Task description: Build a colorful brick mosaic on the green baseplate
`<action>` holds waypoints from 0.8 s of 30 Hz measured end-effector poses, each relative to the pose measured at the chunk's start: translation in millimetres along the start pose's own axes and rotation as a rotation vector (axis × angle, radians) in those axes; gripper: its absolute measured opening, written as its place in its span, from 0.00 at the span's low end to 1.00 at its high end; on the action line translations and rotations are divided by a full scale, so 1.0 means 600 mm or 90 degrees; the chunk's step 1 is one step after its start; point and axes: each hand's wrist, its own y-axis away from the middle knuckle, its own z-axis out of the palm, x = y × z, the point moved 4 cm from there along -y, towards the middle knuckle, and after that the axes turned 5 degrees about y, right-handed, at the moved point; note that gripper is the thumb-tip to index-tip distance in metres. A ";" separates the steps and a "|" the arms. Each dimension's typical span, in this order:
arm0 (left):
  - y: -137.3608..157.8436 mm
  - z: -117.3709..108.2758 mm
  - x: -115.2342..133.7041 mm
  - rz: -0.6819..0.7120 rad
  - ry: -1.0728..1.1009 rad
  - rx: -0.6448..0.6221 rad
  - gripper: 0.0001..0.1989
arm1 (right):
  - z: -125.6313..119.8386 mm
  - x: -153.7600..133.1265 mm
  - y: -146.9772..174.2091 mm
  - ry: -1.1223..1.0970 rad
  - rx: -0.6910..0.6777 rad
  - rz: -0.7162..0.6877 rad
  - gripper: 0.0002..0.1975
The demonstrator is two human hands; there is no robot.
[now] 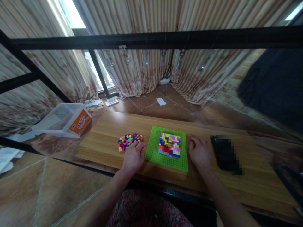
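Note:
My left hand [134, 156] is at the near right edge of a loose pile of small coloured bricks [127, 139]. Its fingers are bent together and pointed down, and whatever is between the tips is hidden. To its right, a green studded baseplate [153, 148] lies flat on the wooden table [106, 126]. A square patch of mixed-colour bricks [169, 145] covers the middle of that plate. Just past the plate's right edge, my right hand [200, 152] rests on the tabletop, loosely curled, with a gap between thumb and forefinger and no brick visible there.
A dark phone-like object [226, 154], partly pixelated, lies right of my right hand. A clear plastic bin [62, 121] with an orange label stands off the table's left end. A black metal rail [151, 40] crosses ahead, before striped curtains [132, 72]. Papers [94, 103] lie on the tiled floor.

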 end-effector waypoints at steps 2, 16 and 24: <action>-0.003 0.004 0.020 0.011 0.104 0.000 0.11 | 0.001 0.000 0.000 -0.004 -0.008 0.004 0.14; -0.039 0.068 0.100 0.064 0.224 -0.032 0.08 | 0.002 0.001 -0.001 -0.015 -0.005 0.014 0.14; -0.042 0.083 0.100 0.075 0.236 0.004 0.10 | 0.000 -0.001 0.000 -0.028 -0.003 0.013 0.14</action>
